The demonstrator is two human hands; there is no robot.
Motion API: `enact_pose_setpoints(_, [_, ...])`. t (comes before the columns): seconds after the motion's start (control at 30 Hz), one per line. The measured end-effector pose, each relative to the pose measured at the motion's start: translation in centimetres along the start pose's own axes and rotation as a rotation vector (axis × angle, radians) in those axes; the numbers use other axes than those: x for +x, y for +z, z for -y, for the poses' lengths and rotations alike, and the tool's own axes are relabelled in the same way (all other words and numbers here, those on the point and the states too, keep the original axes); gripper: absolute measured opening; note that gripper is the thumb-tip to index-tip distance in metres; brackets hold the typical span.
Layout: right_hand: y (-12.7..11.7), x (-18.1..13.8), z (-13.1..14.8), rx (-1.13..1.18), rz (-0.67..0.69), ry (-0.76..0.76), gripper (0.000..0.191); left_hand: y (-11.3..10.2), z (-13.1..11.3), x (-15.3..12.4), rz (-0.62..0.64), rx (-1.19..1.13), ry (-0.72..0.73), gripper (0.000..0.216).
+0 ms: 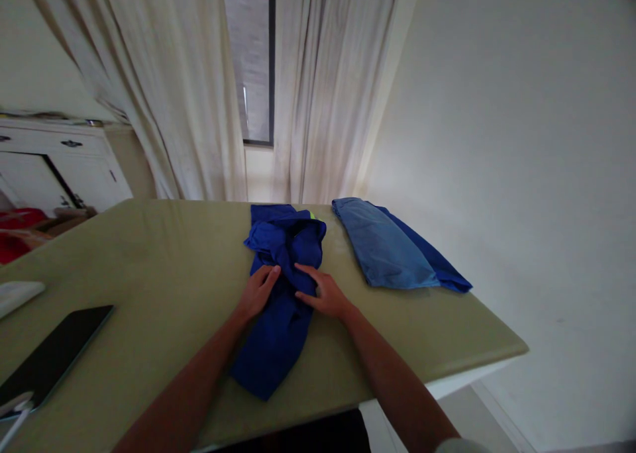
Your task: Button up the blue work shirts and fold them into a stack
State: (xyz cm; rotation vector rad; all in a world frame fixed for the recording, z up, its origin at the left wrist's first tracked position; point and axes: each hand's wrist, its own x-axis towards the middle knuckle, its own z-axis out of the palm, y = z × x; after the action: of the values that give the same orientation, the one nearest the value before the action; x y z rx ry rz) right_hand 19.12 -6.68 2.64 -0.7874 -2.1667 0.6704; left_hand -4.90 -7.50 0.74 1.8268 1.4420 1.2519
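A crumpled dark blue garment [281, 287] lies stretched along the middle of the olive table [163, 267], with a bunched part at its far end. My left hand [258, 291] rests on the cloth's left side, fingers stretched forward and flat. My right hand [322, 291] lies on the cloth's right side, fingers extended toward the left hand. Both hands press on the garment near its middle, close together. Neither hand has the fabric pinched.
A folded lighter blue garment over a dark blue one [392, 248] lies at the table's far right. A dark tablet [52, 353] and a white object [17, 294] sit at the left edge. Curtains [318, 89], a window and a white cabinet [59, 168] stand behind.
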Motion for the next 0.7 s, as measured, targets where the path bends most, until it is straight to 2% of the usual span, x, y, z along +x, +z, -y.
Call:
enact_pose_setpoints(0.1, [0.3, -0.22, 1.12, 0.007, 0.127, 0.007, 0.071, -0.77, 0.09, 0.0, -0.071, 0.041, -0.08, 0.043])
enact_pose_setpoints(0.2, [0.38, -0.17, 0.95, -0.014, 0.108, 0.051, 0.061, -1.08, 0.08, -0.14, -0.062, 0.062, -0.062, 0.038])
enact_pose_setpoints(0.4, [0.5, 0.0, 0.67, -0.012, 0.094, 0.059, 0.059, -0.93, -0.11, -0.33, -0.112, 0.117, -0.06, 0.041])
enact_pose_setpoints(0.57, [0.63, 0.09, 0.88, -0.025, 0.125, 0.055, 0.059, -0.57, 0.61, -0.23, -0.052, 0.173, -0.038, 0.05])
enact_pose_setpoints(0.7, [0.73, 0.13, 0.7, -0.01, 0.128, 0.049, 0.054, -0.38, 0.53, 0.02, -0.047, 0.096, -0.064, 0.05])
